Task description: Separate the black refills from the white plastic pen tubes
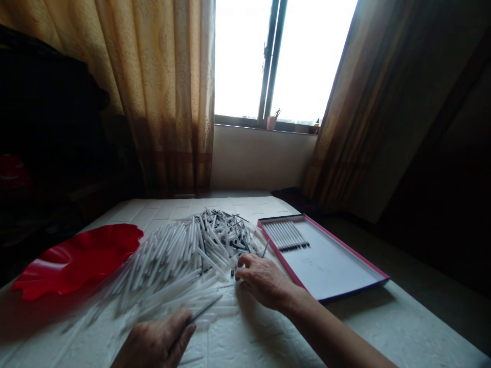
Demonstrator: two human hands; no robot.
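Observation:
Low in the view, my left hand (159, 337) is closed, with a slim dark pen refill (206, 308) pinched between thumb and fingers, its pointed end up and to the right. My right hand (263, 278) reaches to the near right edge of a heap of pen parts, fingers bent together; what they hold, if anything, is hidden. Just left of its fingertips lies a small black cap (232, 273). Dark refills and short pieces (224, 230) make up the back of the heap. Clear white pen barrels (164, 255) spread across its left and front.
A shallow pink-edged tray (337, 271) on the right holds a row of white pens with black ends (287, 235). On the left is a red wavy-rimmed bowl (80, 255). All stand on a white-covered table (414, 327) before a curtained window (245, 61).

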